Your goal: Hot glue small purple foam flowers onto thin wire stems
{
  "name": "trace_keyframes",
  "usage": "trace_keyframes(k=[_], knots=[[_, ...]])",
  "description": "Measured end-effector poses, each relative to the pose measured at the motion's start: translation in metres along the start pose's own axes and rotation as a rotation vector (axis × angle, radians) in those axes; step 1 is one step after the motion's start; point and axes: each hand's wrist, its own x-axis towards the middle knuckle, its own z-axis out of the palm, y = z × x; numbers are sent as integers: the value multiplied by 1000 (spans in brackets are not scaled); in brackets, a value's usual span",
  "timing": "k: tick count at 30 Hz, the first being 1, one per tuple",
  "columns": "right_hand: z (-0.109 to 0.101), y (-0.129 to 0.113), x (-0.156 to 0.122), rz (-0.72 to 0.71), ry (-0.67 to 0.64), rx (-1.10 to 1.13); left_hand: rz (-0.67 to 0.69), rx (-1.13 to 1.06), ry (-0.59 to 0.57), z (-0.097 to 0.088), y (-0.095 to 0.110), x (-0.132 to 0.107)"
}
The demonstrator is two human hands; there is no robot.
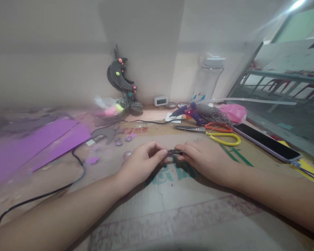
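Observation:
Low over the cardboard, my left hand (143, 158) and my right hand (201, 158) meet fingertip to fingertip. Between them is a small, thin dark piece (174, 152), pinched from both sides; its kind is too small to make out. Just beyond my right hand lie scissors (223, 138) with one yellow and one red-orange handle, blades pointing left. Behind those sits a blue glue gun (188, 113) with a red light. Several small purple foam flowers (92, 160) are scattered beyond and left of my left hand.
Purple sheets (60, 139) and a black cord (78, 160) lie at left. A phone (267, 142) rests at right, near grey yarn (211, 114). Along the wall stand a dark crescent moon decoration (117, 78), a clear bottle (206, 82) and a small white digital display (161, 101).

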Motion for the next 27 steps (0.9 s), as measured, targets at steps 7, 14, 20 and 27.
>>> trace_keyframes(k=[7, 14, 20, 27], knots=[[-1, 0, 0, 4, -39, 29, -20, -10, -5, 0, 3, -1], [-2, -1, -1, -29, -16, 35, -22, -39, 12, 0, 4, 0], [1, 2, -2, 19, 17, 20, -45, -77, 19, 1, 4, 0], [-3, -3, 1, 5, -16, 6, -32, -50, 14, 0, 4, 0]])
